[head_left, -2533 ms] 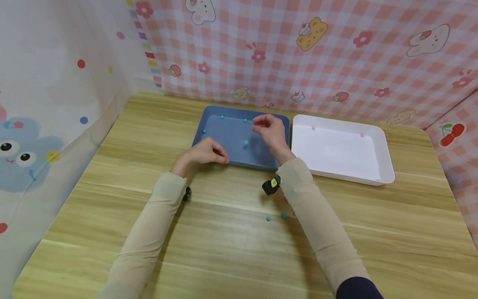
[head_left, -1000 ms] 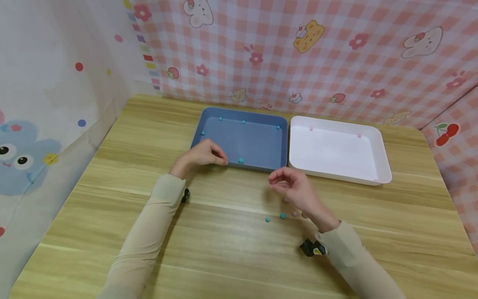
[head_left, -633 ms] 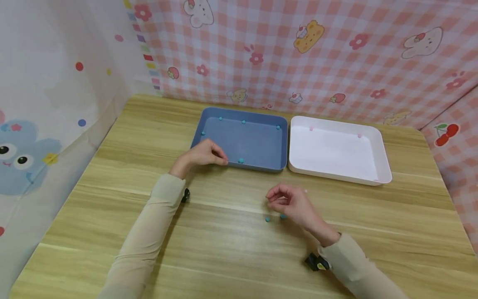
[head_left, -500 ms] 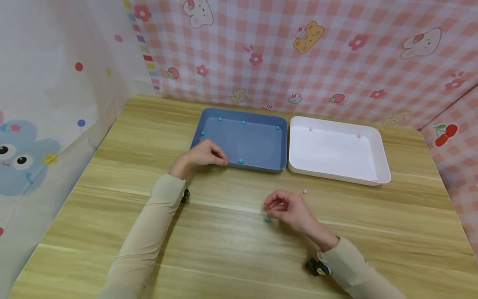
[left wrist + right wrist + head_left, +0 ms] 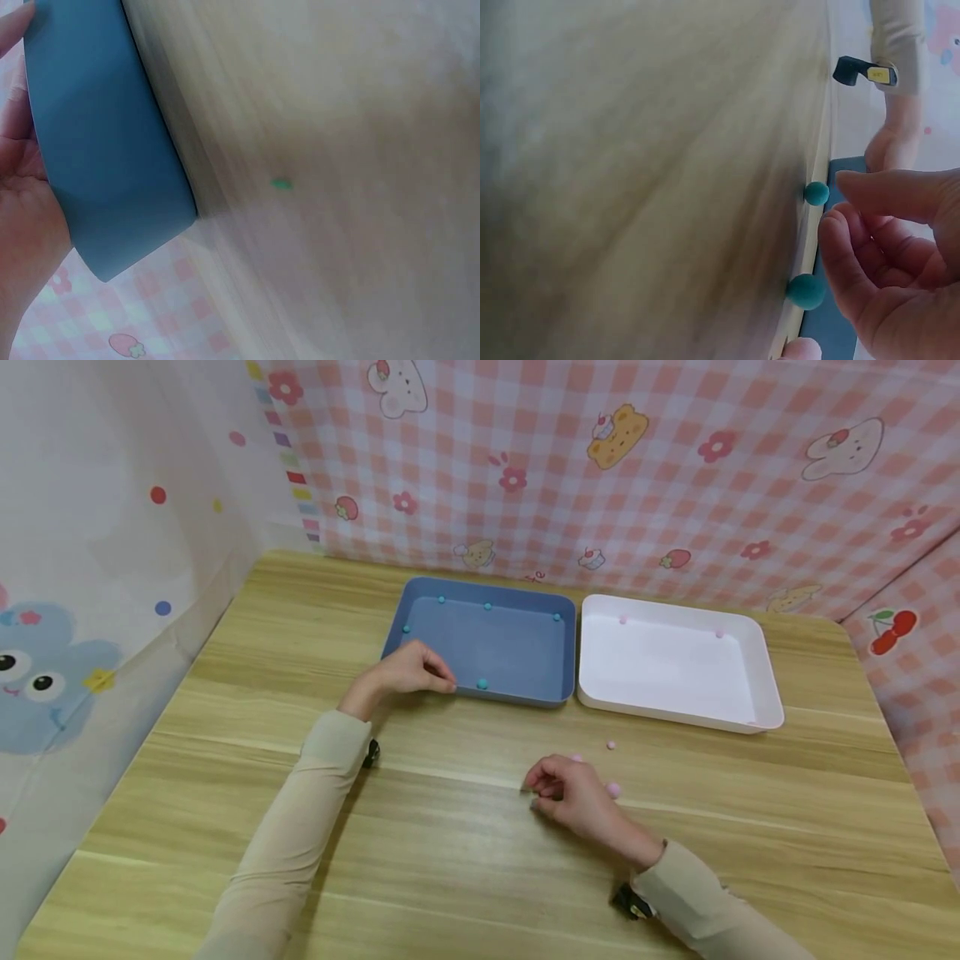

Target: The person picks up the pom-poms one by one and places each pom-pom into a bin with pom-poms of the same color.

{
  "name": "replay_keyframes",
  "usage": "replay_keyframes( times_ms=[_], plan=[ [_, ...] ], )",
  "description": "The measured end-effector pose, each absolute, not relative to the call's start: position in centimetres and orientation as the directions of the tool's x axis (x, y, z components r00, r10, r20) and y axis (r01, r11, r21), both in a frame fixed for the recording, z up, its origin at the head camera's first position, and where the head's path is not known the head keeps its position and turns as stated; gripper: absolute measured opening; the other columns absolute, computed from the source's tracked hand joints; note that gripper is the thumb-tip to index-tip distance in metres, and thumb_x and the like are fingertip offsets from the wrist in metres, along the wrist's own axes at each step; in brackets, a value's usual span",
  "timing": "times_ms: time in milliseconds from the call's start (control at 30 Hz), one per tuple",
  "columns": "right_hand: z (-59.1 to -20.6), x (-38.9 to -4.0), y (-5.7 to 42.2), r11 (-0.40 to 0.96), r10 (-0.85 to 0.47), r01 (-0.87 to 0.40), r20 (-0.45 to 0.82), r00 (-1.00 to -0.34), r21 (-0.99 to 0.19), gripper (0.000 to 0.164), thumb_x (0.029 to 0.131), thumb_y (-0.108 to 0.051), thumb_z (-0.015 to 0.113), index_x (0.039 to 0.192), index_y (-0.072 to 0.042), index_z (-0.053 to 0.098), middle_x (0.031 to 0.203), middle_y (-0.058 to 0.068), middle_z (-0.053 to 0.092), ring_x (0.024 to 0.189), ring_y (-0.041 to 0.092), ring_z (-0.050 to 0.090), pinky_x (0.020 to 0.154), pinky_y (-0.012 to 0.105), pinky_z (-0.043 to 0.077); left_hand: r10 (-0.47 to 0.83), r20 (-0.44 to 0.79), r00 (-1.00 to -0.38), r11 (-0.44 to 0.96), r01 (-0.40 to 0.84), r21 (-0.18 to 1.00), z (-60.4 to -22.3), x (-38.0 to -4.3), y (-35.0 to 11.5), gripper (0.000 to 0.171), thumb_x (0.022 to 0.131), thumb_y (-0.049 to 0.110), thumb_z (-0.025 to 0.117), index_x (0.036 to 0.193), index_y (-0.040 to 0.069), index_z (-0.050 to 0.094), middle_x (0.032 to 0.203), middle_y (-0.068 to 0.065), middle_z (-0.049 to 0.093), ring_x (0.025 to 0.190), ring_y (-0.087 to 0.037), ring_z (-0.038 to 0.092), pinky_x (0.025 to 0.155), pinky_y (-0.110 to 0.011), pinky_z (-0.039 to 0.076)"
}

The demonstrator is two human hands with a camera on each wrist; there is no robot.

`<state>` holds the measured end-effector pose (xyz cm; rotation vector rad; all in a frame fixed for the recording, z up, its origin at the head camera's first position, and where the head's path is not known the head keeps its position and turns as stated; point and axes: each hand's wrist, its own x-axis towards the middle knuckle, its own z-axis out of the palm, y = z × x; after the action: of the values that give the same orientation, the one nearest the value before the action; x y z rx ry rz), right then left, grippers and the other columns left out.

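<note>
My left hand point(image 5: 408, 669) pinches the front-left rim of the blue tray point(image 5: 517, 693); in the left wrist view the tray's outer wall point(image 5: 112, 150) stands in front of the palm. Over the table my right hand point(image 5: 581, 800) has its thumb and forefinger apart, nothing between them. Just off those fingertips in the right wrist view sits a small teal ball point(image 5: 817, 193). A larger teal ball point(image 5: 805, 291) lies beside the curled fingers, hidden under the hand in the head view. Pink balls point(image 5: 613, 790) lie around the right hand.
Several teal balls point(image 5: 487, 607) lie inside the blue tray, mostly along its walls. To its right stands a white tray point(image 5: 682, 717) with pink balls point(image 5: 719, 634) at its back. A checked cloth point(image 5: 480, 460) hangs behind the wooden table point(image 5: 420, 860).
The right hand left the blue tray, where a further teal ball now lies, and came back toward the loose balls. Lately it sank lower and nearer over the teal balls. The left hand stayed.
</note>
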<state>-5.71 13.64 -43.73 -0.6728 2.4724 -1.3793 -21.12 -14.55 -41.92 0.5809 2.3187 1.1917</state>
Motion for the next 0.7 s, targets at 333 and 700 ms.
replay_keyframes(
  times_ms=[333,700],
  plan=[
    [-43.99,-5.71,13.26,0.494,-0.544,-0.343,0.024,-0.839,-0.799,0.023,0.071,0.013,0.071,0.086,-0.003,0.064,0.085,0.005,0.061,0.074,0.014,0.057,0.066,0.023,0.050,0.558,-0.207,-0.803,0.535,0.158,0.830,-41.77,-20.98,-14.48,0.012,0.083,0.008,0.071,0.090,0.000,0.075,0.088,-0.008,0.071,0.081,-0.015,0.063,0.073,-0.027,0.049],
    [-44.04,-5.71,13.16,0.503,-0.571,-0.384,0.037,-0.820,-0.774,0.024,0.071,0.017,0.065,0.084,-0.003,0.063,0.083,0.006,0.061,0.073,0.017,0.058,0.065,0.024,0.050,0.558,-0.210,-0.803,0.534,0.154,0.831,-41.82,-21.09,-14.52,0.012,0.082,0.008,0.071,0.090,0.000,0.075,0.088,-0.008,0.071,0.080,-0.015,0.063,0.073,-0.027,0.049]
  ],
)
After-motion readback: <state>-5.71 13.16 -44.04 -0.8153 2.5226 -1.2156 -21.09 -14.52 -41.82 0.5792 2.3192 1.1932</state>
